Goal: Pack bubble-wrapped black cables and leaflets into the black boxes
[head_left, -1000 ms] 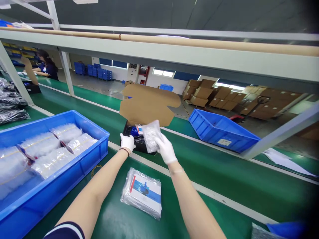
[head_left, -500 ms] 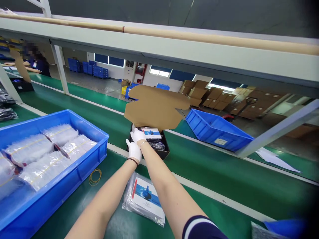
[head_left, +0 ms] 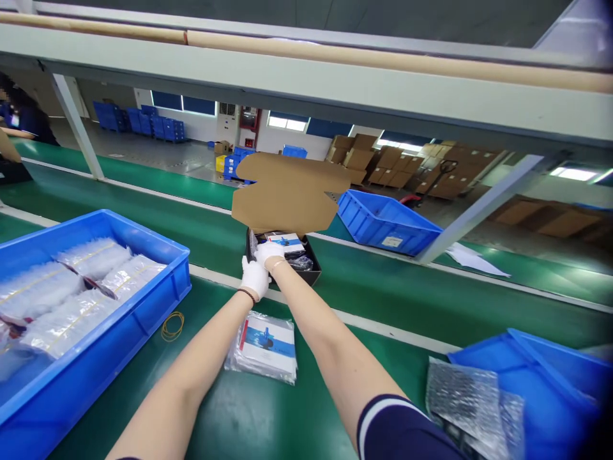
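Note:
An open carton [head_left: 313, 276] with dark inner walls stands on the green belt, its brown cardboard lid [head_left: 287, 198] raised at the back. Inside it lie a booklet [head_left: 290, 243] with a blue picture and items in clear plastic [head_left: 301, 262]. My right hand [head_left: 269, 253], in a white glove, reaches into the carton's left side; its fingertips are hidden. My left hand [head_left: 255, 279], also gloved, is closed around the carton's near left corner, partly under the right wrist. Nearer to me, bagged booklets [head_left: 267, 348] lie on the green bench.
A blue bin [head_left: 177, 271] of banded plastic packets is at left, with yellow rubber bands [head_left: 172, 326] beside it. At lower right sit a bubble-wrap pouch [head_left: 462, 396] and a blue bin [head_left: 531, 377]. Another blue bin [head_left: 387, 223] stands beyond the belt. A shelf beam [head_left: 306, 83] crosses overhead.
The view has swung right, bringing the pouch and bin at lower right further into sight. My right hand has shifted slightly, its fingers lower in the carton; my left hand stays at the corner.

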